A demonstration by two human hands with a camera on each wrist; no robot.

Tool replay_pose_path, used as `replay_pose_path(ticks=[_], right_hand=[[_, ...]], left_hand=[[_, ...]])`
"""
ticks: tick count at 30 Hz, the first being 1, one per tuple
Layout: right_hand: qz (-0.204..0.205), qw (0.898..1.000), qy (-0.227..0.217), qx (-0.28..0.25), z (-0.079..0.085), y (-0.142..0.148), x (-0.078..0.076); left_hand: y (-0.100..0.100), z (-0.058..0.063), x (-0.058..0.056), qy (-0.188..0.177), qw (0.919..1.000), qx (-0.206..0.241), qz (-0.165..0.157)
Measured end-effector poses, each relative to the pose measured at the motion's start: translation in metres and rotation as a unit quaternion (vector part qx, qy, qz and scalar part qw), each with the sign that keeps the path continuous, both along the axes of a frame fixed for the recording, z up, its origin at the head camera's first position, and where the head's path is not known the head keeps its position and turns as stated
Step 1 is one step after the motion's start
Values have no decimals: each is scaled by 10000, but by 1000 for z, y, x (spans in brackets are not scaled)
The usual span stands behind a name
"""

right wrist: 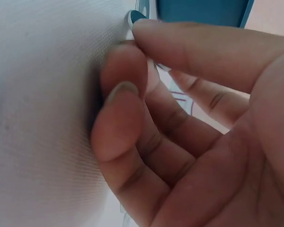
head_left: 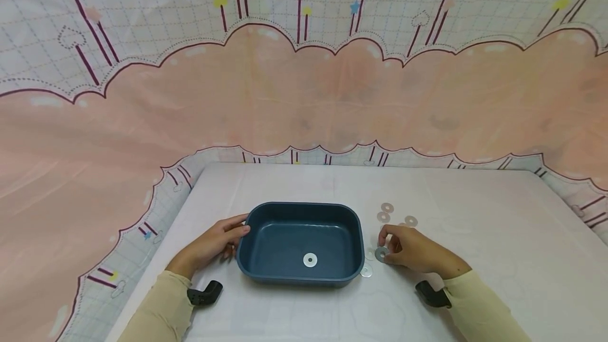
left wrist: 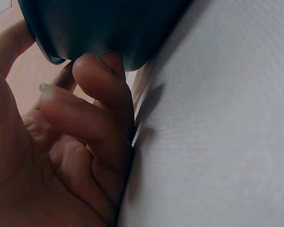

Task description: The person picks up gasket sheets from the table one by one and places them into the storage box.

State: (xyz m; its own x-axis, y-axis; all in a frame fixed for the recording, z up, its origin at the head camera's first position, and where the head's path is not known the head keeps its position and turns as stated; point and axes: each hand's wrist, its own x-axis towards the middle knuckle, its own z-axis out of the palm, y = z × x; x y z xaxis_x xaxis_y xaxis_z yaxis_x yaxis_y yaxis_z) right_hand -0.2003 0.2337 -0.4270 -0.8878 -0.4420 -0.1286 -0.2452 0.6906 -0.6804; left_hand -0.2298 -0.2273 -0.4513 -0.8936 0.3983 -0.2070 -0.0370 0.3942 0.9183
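Observation:
A dark blue rectangular tub (head_left: 300, 282) stands on the table, with one flat metal washer (head_left: 310, 260) on its floor. My left hand (head_left: 214, 241) holds the tub's left end, thumb at the rim and curled fingers against the outer wall in the left wrist view. Just right of the tub, my right hand (head_left: 413, 249) pinches a grey washer (head_left: 381, 254) close to the tabletop. In the right wrist view the thumb (right wrist: 189, 47) presses against that washer (right wrist: 136, 18). Its other fingers are curled in near the cloth.
Several loose washers (head_left: 387, 208) lie beyond the right hand, some partly hidden by it. Another washer (head_left: 366, 271) rests beside the tub's right front corner. White cloth covers the table (head_left: 499, 215), and a patterned pink curtain (head_left: 304, 94) hangs behind.

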Motion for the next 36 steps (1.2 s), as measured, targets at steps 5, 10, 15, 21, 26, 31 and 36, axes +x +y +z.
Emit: replay_pose_path(ticks=[5,10,15,21,26,31,36], right_hand=[[74,9997,-198,-80,2,0,1],[297,9992,-162,-200,3,2,1],[414,9989,74,-205,5,8,0],[272,9981,162,-526,21,6,0],[324,9956,338,-807,44,-9,-4],[388,9947,601,-735,63,-29,-12],[475,9943,746,-590,77,-49,-20]], left_hand=[[0,2,1,51,10000,45,-53],[0,1,1,15,10000,15,-9],[1,-2,0,-16,10000,48,-6],[-1,-2,0,10,9999,73,-70],[-2,0,1,81,9998,125,-95],[-2,3,4,84,9997,186,-133],[1,2,2,69,9998,167,-109]])
